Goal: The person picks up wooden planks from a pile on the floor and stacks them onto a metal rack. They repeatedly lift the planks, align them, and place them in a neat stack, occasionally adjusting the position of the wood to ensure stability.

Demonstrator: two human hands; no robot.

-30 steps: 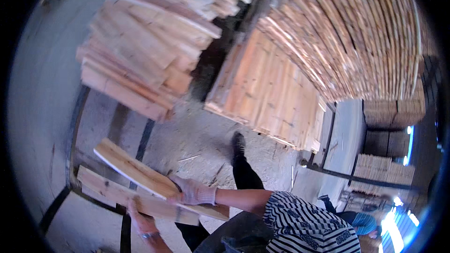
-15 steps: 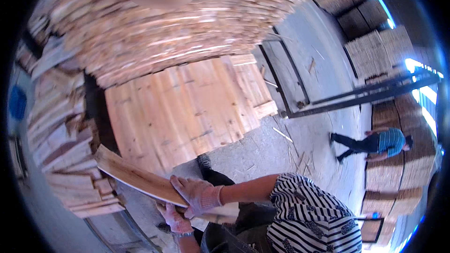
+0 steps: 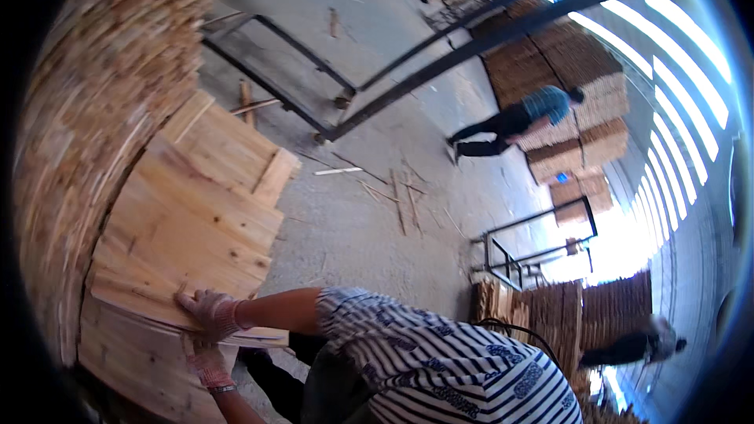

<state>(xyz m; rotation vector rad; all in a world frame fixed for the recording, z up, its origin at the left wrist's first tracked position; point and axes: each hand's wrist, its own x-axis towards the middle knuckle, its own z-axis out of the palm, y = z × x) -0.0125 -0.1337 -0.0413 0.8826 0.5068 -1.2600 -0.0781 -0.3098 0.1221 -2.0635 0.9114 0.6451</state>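
Both my hands wear pale knitted gloves and are close together at lower left. My right hand (image 3: 214, 316) lies over the near edge of a light wooden plank (image 3: 145, 292), fingers bent on its upper face. Just below that edge is my left hand (image 3: 206, 361), gripping from beneath, with a band on its wrist. The plank runs left and right of my hands, and its face blends with the boards around it. Beyond it lies a layer of wide knotty boards (image 3: 196, 220). More pale boards (image 3: 133, 357) show on the near side.
A tall stack of rough planks (image 3: 86, 94) rises at left. A dark metal frame (image 3: 338, 122) stands on the concrete floor (image 3: 353, 243) among wood scraps. One person (image 3: 518, 122) is beside stacked timber (image 3: 550, 71); another person (image 3: 636, 345) is at lower right.
My view has swung to the right. The plank in my hands, earlier tilted above the gap beside the boards, now appears at the near edge of the board layer.
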